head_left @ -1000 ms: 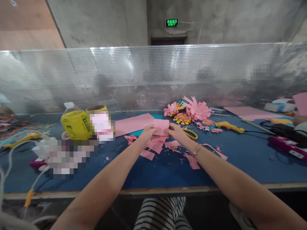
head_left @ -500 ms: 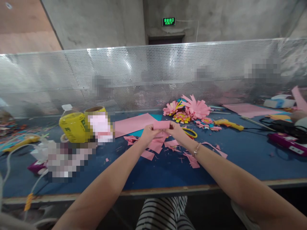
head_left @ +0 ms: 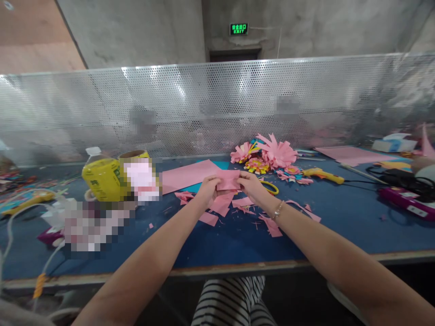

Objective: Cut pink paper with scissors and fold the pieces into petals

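A small piece of pink paper [head_left: 228, 180] is held up between my two hands above the blue table, with crease lines across it. My left hand [head_left: 210, 189] pinches its left edge, and my right hand [head_left: 249, 185] pinches the right edge. Below and around the hands lie pink paper scraps [head_left: 221, 204]. Behind my left hand rests a larger pink sheet [head_left: 186, 175] on top of a blue sheet [head_left: 194, 187]. The yellow handle of what looks like scissors [head_left: 272, 188] shows just beyond my right hand, its other end hidden.
Pink paper flowers [head_left: 277, 153] stand at the back beside a yellow glue gun [head_left: 322, 175]. On the left are a yellow-labelled bottle [head_left: 105, 179] and a tape roll [head_left: 134, 156]. A purple power strip [head_left: 408, 203] and cables lie right. A perforated metal screen [head_left: 170, 108] borders the table's back.
The pink paper was a narrow folded strip and now shows a taller, opened face with creases. Both hands stay at its two ends.
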Available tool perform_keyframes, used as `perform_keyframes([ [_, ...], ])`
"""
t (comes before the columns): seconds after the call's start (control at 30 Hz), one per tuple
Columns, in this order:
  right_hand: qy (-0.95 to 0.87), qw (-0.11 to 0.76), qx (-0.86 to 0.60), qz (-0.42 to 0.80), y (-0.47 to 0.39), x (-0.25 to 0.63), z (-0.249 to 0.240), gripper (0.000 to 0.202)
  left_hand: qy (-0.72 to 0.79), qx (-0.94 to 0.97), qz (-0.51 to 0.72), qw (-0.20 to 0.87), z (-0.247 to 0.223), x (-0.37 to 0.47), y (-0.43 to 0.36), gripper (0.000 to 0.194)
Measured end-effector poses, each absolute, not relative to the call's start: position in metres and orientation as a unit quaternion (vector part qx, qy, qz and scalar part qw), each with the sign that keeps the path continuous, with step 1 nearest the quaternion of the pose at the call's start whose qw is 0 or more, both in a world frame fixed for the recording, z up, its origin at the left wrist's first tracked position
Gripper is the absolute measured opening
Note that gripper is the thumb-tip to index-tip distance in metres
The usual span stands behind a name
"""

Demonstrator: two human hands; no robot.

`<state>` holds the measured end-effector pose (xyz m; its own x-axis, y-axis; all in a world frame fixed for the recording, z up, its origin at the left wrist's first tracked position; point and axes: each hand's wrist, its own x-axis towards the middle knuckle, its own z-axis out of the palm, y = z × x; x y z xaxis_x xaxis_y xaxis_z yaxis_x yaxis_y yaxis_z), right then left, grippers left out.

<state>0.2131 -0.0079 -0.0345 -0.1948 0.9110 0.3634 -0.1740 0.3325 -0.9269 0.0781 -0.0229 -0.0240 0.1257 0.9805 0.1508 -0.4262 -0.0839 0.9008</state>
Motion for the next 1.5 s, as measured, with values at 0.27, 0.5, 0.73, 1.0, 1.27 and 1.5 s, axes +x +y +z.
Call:
perform_keyframes([
  [0.27, -0.545, 0.572, -0.323, 0.521, -0.009, 0.214, -0.031, 0.005, 0.286, 0.442, 0.582, 0.620, -0.025, 0.076, -0.020, 0.005],
  [0.5, -0.555, 0.566, -0.309, 0.525, -0.012, 0.214, -0.029, 0.010, 0.285, 0.474, 0.562, 0.615, -0.026, 0.074, -0.020, 0.009],
  [0.73, -0.506, 0.589, -0.303, 0.553, -0.014, 0.214, -0.025, 0.016, 0.271, 0.458, 0.561, 0.634, -0.027, 0.068, -0.014, 0.023],
  [1.0, -0.572, 0.576, -0.292, 0.506, -0.011, 0.216, -0.028, 0.018, 0.266, 0.501, 0.564, 0.600, -0.022, 0.070, -0.022, 0.011],
  [1.27, -0.643, 0.575, -0.355, 0.359, -0.004, 0.218, -0.033, 0.026, 0.315, 0.523, 0.577, 0.542, -0.021, 0.072, -0.023, 0.031],
  [1.5, -0.641, 0.566, -0.361, 0.371, -0.008, 0.218, -0.030, 0.024, 0.316, 0.518, 0.567, 0.558, -0.022, 0.071, -0.020, 0.023],
])
